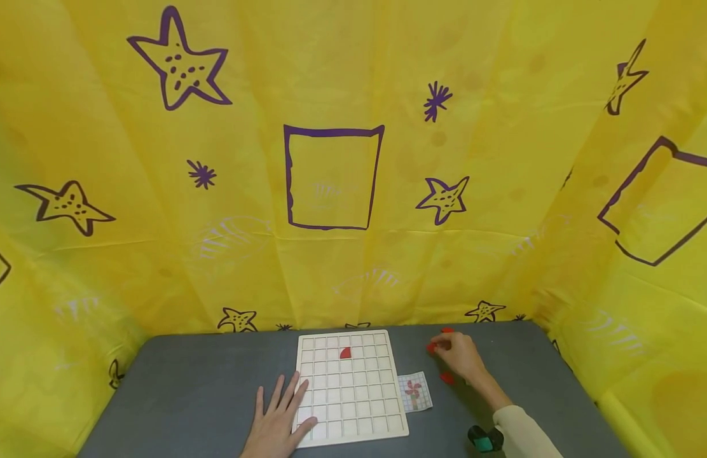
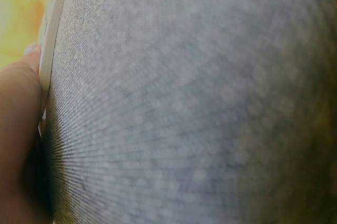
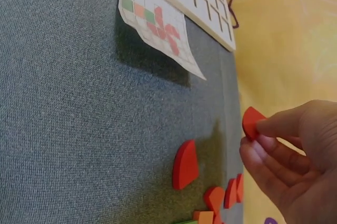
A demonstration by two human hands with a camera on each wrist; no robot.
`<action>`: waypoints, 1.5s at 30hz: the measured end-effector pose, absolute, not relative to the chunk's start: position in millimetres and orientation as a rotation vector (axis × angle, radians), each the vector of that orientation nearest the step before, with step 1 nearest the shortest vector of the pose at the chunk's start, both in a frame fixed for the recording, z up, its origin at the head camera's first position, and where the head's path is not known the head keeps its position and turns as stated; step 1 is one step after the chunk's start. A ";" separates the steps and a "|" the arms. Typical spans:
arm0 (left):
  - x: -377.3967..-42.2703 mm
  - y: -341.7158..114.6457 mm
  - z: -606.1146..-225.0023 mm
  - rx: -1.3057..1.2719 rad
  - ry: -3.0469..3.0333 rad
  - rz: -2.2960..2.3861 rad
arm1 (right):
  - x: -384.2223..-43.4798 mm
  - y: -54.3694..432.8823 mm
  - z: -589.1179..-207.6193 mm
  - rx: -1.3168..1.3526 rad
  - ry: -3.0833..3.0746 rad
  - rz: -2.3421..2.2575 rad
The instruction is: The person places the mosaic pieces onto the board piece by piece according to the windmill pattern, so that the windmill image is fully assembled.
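Observation:
In the head view my right hand (image 1: 461, 357) is above the table, right of the board. Thumb and fingers pinch a red quarter-circle piece (image 3: 253, 122), clear of the table in the right wrist view. Below it a similar red piece (image 3: 185, 165) lies on the cloth. My left hand (image 1: 276, 416) rests with spread fingers on the left edge of a pale gridded board (image 1: 353, 397). One red quarter-circle tile (image 1: 345, 353) sits in a cell near the board's top. The left wrist view shows little beyond part of the thumb and blurred table.
A paper pattern card (image 1: 422, 381) with a red pinwheel drawing lies against the board's right side, one edge lifted. More red pieces, an orange piece (image 3: 203, 216) and a green edge (image 3: 186, 222) lie near the right hand. Yellow curtain (image 1: 330, 273) surrounds the grey table (image 1: 205, 381).

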State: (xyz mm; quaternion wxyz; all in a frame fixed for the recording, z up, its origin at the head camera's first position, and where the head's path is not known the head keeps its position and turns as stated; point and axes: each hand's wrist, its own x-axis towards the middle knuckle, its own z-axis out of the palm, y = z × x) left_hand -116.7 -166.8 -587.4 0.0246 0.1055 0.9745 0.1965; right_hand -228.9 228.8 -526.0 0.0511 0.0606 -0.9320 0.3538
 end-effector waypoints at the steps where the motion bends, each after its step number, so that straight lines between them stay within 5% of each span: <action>1: -116.8 -166.7 -588.2 0.326 3.017 0.607 | -229.2 228.1 -525.9 0.181 -2.836 1.085; 45: -115.7 -165.6 -588.2 0.330 3.027 0.619 | -230.6 165.0 -513.8 0.385 -2.741 1.376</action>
